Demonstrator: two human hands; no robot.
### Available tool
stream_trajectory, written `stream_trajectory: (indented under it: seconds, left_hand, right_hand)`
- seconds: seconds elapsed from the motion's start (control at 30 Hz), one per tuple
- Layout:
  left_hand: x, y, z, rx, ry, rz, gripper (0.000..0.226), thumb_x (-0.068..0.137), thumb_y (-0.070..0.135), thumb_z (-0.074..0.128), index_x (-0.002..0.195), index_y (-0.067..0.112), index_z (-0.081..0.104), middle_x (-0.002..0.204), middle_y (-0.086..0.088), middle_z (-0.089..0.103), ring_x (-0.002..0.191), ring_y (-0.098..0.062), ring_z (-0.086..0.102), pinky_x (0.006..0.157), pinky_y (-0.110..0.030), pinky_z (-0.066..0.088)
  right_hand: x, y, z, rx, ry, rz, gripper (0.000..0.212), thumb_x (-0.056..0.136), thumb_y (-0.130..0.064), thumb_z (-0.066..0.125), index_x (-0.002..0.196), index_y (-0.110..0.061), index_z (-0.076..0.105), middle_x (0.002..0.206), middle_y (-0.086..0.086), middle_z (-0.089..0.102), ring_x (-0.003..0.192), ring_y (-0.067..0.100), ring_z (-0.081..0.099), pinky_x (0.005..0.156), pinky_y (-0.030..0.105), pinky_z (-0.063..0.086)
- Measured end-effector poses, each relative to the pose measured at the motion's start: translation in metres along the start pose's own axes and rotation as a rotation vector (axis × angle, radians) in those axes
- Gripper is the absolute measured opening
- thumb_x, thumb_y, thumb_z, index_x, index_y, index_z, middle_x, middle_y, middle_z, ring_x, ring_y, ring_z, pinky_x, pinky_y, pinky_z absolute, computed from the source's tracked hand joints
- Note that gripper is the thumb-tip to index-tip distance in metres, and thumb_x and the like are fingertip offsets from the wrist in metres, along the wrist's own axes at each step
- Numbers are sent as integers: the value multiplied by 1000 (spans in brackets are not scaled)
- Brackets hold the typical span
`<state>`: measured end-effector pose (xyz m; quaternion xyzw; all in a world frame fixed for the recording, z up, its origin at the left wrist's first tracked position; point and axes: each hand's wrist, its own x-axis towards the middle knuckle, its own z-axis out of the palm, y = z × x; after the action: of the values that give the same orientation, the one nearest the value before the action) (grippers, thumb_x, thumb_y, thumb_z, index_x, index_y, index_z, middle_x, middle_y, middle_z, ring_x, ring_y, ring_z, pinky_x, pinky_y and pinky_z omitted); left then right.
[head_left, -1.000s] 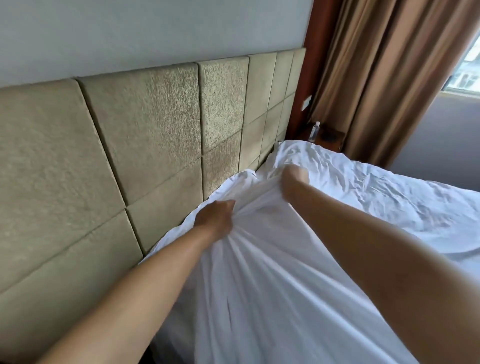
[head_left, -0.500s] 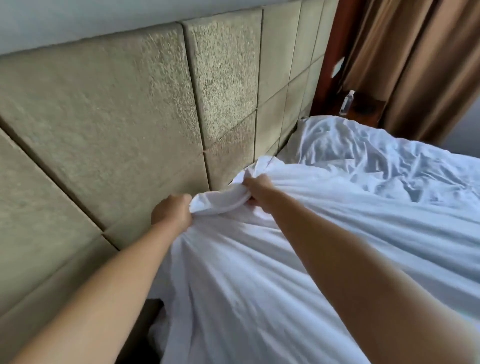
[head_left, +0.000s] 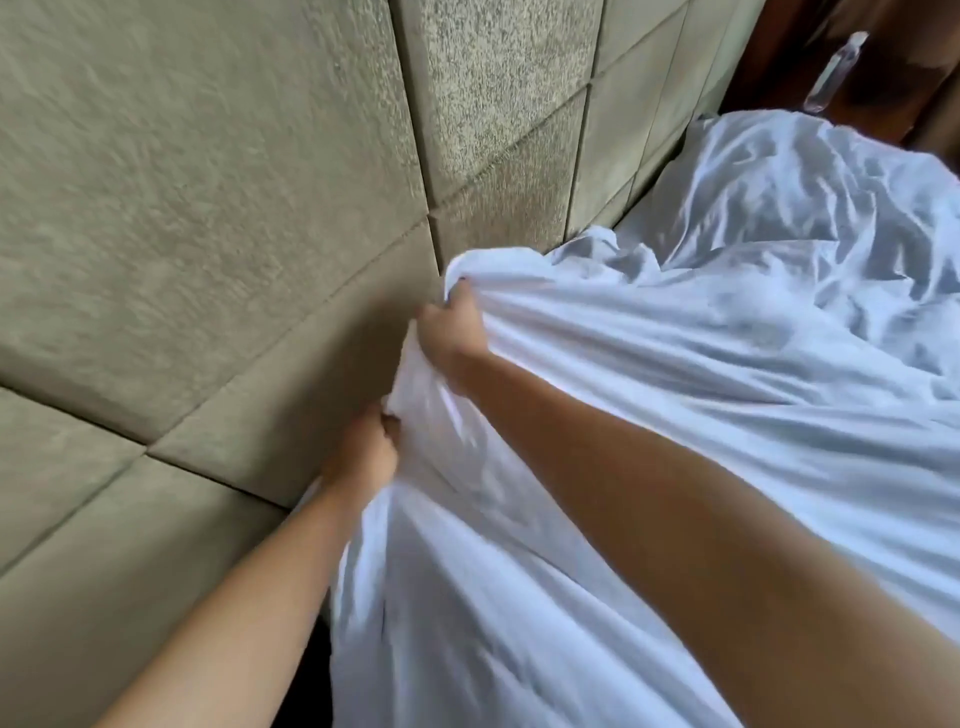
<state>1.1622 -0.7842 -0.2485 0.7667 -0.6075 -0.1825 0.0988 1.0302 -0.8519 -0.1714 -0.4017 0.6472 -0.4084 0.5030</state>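
White, thin cotton bed sheet is bunching up at the corner next to the headboard, and I am gripping it there with both hands. I am closing my right hand over a gathered fold at the top of the corner, fingers curled into the cloth. Just below it I am pinching the edge with my left hand, fingertips tucked into the fabric. Between my arms the sheet is pulling taut and hanging down over the side.

As I am judging it, the corner is only partly dressed: the cloth is drawn up to the head end, but it is lying loose and wanting tucking down. Further along, crumpled white bedding is heaping up unsmoothed, so most of the making is left.

Olive-beige upholstered headboard of square panels is sitting tight against the sheet's edge, leaving my fingers little room to push the cloth down. Beyond, a clear plastic bottle is standing on a dark wooden bedside table, well apart from my hands.
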Motion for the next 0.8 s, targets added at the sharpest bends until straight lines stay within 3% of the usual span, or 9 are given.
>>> stream_trajectory:
  seconds: [0.07,0.13,0.23,0.33,0.43,0.57,0.63,0.7,0.8]
  left_hand:
    - [7,1,-6,41,19,-44,28,97,16,44,108,-6,56,108,-32,60,103,-43,58,88,-43,43]
    - [8,-9,2,78,-120,-56,34,98,22,41,120,-1,53,122,-27,57,113,-40,55,94,-40,43]
    - [-6,-38,21,67,-336,-75,43,98,40,40,126,10,53,129,-16,57,116,-32,55,97,-37,44]
    - [-26,-56,32,9,-299,-130,46,93,51,45,119,13,53,122,-11,60,110,-31,57,89,-36,46]
    - [-55,-63,28,-157,-269,-202,70,87,61,51,138,14,40,141,-6,49,125,-28,49,99,-37,41]
    - [-106,-98,29,-441,-470,-323,119,51,82,68,145,18,32,145,-4,45,127,-26,48,105,-42,41]
    - [-137,-116,34,-515,-615,-346,135,35,73,83,147,20,29,144,0,45,127,-23,48,104,-41,43]
    - [-164,-123,38,-501,-725,-336,123,47,38,94,148,18,27,142,0,44,131,-23,44,102,-36,41]
    - [-185,-131,62,-382,-909,-227,91,61,15,90,139,16,44,137,-2,52,125,-22,49,97,-31,44]
  right_hand:
    - [22,-21,5,26,37,-51,16,92,-14,48,107,-10,44,98,14,56,93,28,57,82,38,48]
    - [34,2,-9,113,15,55,19,93,-16,51,111,-14,46,83,9,54,70,24,56,62,34,51]
    - [21,76,-26,33,-142,243,22,97,-27,51,116,-18,52,68,-4,44,57,8,42,49,19,34]
    - [-1,121,-30,71,-84,203,20,96,-16,50,114,-14,59,74,-7,50,66,7,47,59,15,41]
    - [-31,135,-29,24,-10,139,32,93,-14,56,125,-9,58,99,3,62,89,15,58,89,32,49]
    - [-113,134,-25,-227,30,20,22,87,-14,57,105,-18,68,95,0,66,87,18,62,84,32,50]
    - [-155,139,-23,-336,-42,16,21,83,-10,53,81,-26,67,86,3,68,85,27,66,81,36,53]
    - [-185,155,-25,-479,-152,65,19,83,-16,51,69,-26,60,86,10,70,86,35,67,77,41,56]
    - [-230,184,-37,-907,-270,81,30,89,-42,56,110,-20,59,123,12,58,116,32,54,91,35,47]
